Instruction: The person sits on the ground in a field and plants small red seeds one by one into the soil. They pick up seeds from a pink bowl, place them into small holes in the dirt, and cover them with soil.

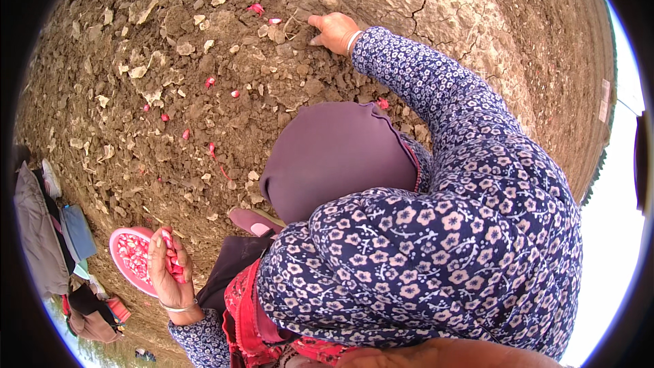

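My left hand [171,276], at the lower left, is cupped around several red-coated seed pieces [174,260] that look like garlic cloves. It overlaps the near rim of a pink bowl [116,260] filled with more such pieces. Whether the hand also grips the bowl cannot be told. My right hand [334,32] reaches to the soil at the top, palm down, with forefinger and thumb apart and nothing visible between them. Beside its fingertips are a dry stem [290,25] and a pink-and-white piece [275,21] on the ground.
Red pieces [210,82] lie scattered over cloddy brown soil [122,128]. Smooth cracked earth [429,5] runs along the upper right. My bent knee [337,158] and shoe [253,221] are between the hands. Another person's clothed body [41,235] shows at the left edge.
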A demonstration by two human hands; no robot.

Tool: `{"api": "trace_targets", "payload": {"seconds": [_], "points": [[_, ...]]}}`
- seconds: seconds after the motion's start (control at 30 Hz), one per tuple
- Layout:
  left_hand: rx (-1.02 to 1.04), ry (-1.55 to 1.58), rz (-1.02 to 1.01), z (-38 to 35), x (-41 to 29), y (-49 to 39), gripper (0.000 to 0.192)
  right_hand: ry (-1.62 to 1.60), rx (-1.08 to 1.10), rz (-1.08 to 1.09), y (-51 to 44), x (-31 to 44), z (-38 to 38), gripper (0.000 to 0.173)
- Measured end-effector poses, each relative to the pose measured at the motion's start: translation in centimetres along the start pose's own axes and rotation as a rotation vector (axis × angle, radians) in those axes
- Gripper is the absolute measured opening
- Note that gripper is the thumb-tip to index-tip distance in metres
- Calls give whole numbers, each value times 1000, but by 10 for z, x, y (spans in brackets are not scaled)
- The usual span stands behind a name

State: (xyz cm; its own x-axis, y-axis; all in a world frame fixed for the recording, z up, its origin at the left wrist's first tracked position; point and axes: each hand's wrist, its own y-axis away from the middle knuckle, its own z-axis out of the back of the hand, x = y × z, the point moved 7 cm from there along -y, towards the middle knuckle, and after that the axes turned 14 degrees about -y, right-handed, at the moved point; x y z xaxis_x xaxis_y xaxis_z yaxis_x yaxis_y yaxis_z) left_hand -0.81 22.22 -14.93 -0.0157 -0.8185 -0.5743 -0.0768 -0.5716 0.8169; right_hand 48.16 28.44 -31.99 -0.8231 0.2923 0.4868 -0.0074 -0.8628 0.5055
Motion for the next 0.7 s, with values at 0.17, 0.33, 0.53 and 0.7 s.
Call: {"api": "trace_targets", "payload": {"seconds": [0.17,0.33,0.53,0.7], "points": [[20,-11,4,-3,0,2,29,-5,-51,28,-6,6,-2,35],[-20,-30,28,-7,-3,5,26,125,11,47,-15,26,-9,28],[-21,-38,46,-11,-5,7,24,292,-110,261,-20,85,0,22],[-50,-3,42,-9,-5,8,25,228,-51,581,-41,152,-48,21]]}}
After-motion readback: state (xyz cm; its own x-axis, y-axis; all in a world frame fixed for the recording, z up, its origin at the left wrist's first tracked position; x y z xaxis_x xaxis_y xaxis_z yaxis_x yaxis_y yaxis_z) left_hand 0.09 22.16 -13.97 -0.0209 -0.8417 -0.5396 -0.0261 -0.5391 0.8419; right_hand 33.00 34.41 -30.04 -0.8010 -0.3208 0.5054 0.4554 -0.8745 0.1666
